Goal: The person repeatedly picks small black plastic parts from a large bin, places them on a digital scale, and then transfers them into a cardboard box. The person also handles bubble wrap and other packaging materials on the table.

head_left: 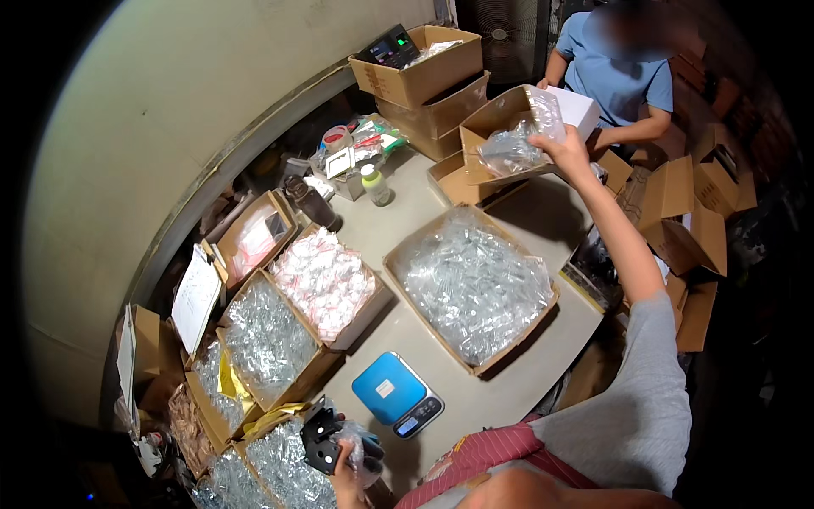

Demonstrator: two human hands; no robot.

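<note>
My left hand [346, 475], low in the view, is closed round black angled pieces with holes [320, 441], which look like brackets. A crumpled clear plastic bag [366, 450] is in the same hand. My right arm reaches to the far right, where my right hand [566, 151] grips a clear plastic bag [547, 114] at the rim of a tilted cardboard box [479, 127]. More clear-wrapped items [509, 151] lie inside that box. A blue-topped digital scale [386, 388] stands on the table between my left hand and a shallow carton of clear packets [475, 284].
Cartons of clear packets [270, 335] and red-and-white packets [324, 280] line the left side. A green-capped bottle [376, 185] and dark bottle [309, 204] stand farther back. Stacked boxes [424, 72] are behind. Across the table, a person in a blue shirt [615, 72] holds a white box [572, 110].
</note>
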